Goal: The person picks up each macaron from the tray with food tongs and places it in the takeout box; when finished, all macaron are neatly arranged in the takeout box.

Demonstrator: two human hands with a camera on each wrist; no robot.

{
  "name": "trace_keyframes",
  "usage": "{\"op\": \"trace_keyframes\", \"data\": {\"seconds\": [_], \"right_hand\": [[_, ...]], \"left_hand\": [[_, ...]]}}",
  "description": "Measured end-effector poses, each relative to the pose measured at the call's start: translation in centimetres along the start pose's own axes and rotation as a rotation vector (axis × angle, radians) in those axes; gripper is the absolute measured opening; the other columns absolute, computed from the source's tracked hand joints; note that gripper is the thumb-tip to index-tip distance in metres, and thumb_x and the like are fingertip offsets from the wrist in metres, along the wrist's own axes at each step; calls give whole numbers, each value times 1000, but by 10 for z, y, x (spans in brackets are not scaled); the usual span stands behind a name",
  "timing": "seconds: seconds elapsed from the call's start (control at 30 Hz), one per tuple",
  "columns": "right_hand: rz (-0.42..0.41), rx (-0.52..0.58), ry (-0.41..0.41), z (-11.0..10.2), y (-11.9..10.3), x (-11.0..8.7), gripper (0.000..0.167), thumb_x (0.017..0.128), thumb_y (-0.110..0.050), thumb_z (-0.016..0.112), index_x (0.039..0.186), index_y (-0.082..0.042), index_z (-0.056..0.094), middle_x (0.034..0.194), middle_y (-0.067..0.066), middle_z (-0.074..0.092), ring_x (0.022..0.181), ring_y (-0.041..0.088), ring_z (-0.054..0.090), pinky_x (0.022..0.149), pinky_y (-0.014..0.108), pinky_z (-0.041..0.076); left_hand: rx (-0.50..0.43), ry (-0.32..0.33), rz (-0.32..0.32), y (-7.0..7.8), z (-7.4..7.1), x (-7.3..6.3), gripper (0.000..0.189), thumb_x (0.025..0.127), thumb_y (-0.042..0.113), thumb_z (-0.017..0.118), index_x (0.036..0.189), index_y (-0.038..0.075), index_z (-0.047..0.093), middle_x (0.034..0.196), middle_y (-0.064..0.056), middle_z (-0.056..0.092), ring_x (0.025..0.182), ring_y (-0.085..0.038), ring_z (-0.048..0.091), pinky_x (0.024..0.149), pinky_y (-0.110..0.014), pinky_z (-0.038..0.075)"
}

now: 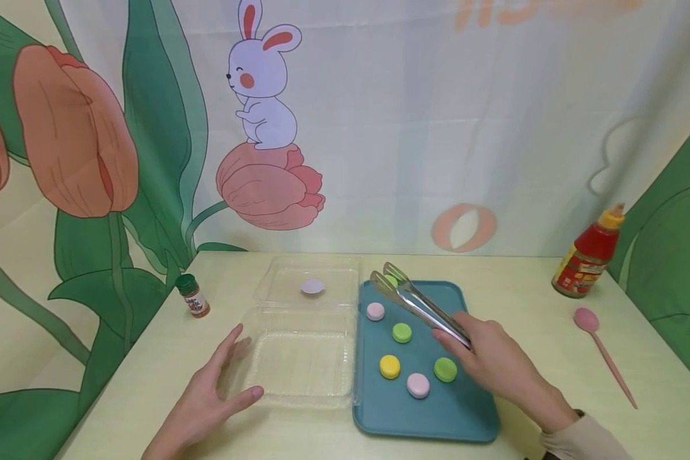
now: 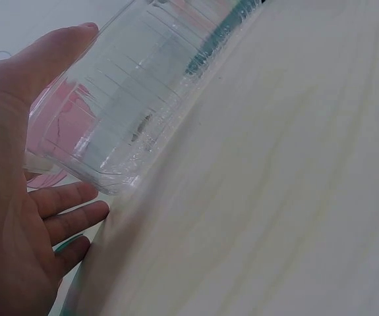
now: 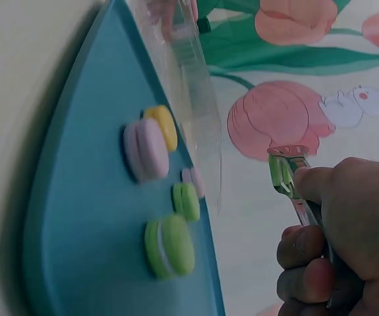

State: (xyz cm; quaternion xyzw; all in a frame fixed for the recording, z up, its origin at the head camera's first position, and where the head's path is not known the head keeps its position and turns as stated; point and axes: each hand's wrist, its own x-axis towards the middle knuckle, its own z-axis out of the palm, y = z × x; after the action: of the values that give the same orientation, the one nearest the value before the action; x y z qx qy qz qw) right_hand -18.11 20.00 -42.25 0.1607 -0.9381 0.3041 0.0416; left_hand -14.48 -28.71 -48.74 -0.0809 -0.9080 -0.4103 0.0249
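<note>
My right hand [image 1: 497, 358] grips metal tongs [image 1: 425, 310] over the blue tray [image 1: 471, 415]. Between the tong tips is a green macaron [image 3: 281, 174], partly covered by the metal. On the tray lie a yellow macaron [image 1: 389, 367], pink macarons [image 1: 418, 386] and more green macarons [image 3: 169, 247]. Left of the tray stands a clear plastic clamshell box [image 1: 301, 364], its lid folded back. My left hand [image 1: 207, 390] is at the box's left side, thumb and fingers spread around the near corner; whether every fingertip touches it, I cannot tell.
A pale oval piece [image 1: 313, 287] lies on the box's lid. A green-capped spice jar [image 1: 193, 296] stands at the left. A red sauce bottle [image 1: 589, 255] and a pink spoon [image 1: 604, 354] are at the right. A printed curtain [image 1: 379, 128] hangs behind the table.
</note>
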Motion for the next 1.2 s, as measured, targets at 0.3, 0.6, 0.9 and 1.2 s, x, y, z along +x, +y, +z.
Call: {"op": "trace_keyframes", "data": {"seconds": [0.3, 0.6, 0.9, 1.2], "right_hand": [[-131, 38, -52, 15, -43, 18, 31, 112, -46, 68, 100, -18, 65, 69, -9, 52, 53, 3, 42, 49, 24, 33], [-199, 20, -144, 36, -79, 33, 32, 113, -49, 65, 104, -18, 65, 65, -9, 49, 50, 4, 41, 49, 25, 33], [-259, -54, -195, 57, -107, 45, 36, 112, -49, 65, 97, -17, 63, 65, -6, 45, 53, 7, 42, 50, 27, 34], [-257, -101, -273, 72, -125, 52, 34, 111, -42, 71, 92, -14, 67, 64, -4, 50, 50, 8, 47, 47, 28, 35]], "left_hand": [[0, 1, 6, -2, 0, 0, 114, 93, 50, 90, 179, 31, 18, 169, -13, 54, 159, -47, 44, 123, -78, 32], [-1, -14, -16, -2, 0, 2, 115, 93, 52, 89, 180, 29, 17, 170, -14, 52, 161, -46, 41, 124, -79, 29], [7, -8, -12, 0, -1, 2, 115, 92, 52, 89, 179, 30, 18, 169, -14, 54, 161, -46, 41, 125, -79, 30], [1, -3, -1, -1, 1, 2, 114, 93, 51, 89, 179, 31, 18, 168, -14, 54, 161, -46, 41, 125, -78, 29]]}}
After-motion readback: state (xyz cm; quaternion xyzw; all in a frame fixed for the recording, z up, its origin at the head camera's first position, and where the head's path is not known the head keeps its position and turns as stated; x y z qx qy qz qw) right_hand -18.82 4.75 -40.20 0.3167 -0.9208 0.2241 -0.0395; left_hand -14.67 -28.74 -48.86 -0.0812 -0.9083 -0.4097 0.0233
